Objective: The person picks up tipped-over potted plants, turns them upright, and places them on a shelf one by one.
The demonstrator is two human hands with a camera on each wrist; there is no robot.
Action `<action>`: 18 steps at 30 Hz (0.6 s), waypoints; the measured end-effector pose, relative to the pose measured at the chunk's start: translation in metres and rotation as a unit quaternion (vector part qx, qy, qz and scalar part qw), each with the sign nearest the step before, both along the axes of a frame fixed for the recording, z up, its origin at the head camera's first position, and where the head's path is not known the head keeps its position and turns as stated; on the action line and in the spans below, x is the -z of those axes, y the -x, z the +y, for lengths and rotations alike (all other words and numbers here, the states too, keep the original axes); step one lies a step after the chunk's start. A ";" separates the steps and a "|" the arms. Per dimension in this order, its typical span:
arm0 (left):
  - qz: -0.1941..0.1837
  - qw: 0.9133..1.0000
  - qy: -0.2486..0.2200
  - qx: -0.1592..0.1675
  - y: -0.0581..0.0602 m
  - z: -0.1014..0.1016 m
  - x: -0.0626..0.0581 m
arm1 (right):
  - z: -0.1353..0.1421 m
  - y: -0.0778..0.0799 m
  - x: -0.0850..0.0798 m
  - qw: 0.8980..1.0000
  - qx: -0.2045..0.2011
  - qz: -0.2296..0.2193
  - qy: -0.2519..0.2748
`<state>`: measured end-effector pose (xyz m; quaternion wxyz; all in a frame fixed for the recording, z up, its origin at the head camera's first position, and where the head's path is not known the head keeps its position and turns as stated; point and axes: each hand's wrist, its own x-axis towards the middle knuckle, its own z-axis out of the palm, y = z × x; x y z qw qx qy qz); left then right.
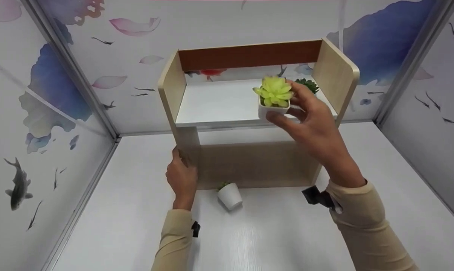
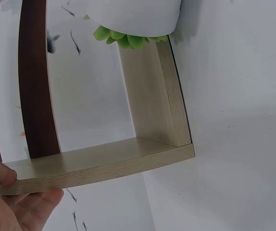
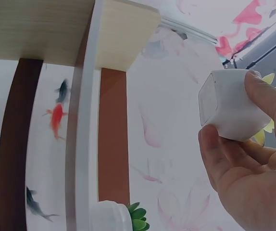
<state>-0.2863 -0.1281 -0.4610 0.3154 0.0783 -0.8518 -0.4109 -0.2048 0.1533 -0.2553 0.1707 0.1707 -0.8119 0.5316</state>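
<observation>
My right hand (image 1: 317, 130) holds a small succulent (image 1: 274, 92) with yellow-green leaves above the front of the shelf's upper board. In the right wrist view, thumb and fingers grip its square white pot (image 3: 234, 106) on opposite sides. My left hand (image 1: 182, 178) grips the left side panel of the wooden shelf unit (image 1: 212, 101). The left wrist view has the thumb on the panel's inner face and fingers on the outer. A dark green succulent (image 1: 307, 86) stands on the upper board at the right, partly hidden behind my right hand.
Another potted plant (image 1: 230, 196) in a white pot lies tipped on the white table (image 1: 257, 233), in front of the shelf's lower board (image 1: 253, 165). Printed wall panels (image 1: 144, 75) enclose the table at the back and sides.
</observation>
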 end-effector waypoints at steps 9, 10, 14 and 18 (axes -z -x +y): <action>0.005 1.000 0.017 -0.010 0.003 -0.001 0.001 | 0.002 0.036 -0.015 1.000 0.007 -0.009 0.009; 0.006 1.000 0.017 -0.011 0.003 -0.001 0.001 | 0.002 0.041 -0.015 1.000 0.009 -0.012 0.010; 0.010 1.000 0.016 -0.013 0.002 0.000 0.001 | 0.000 0.060 -0.013 0.999 0.022 -0.026 0.005; 0.004 1.000 0.015 -0.015 0.001 0.002 0.000 | -0.001 0.072 -0.008 0.998 0.038 -0.037 -0.030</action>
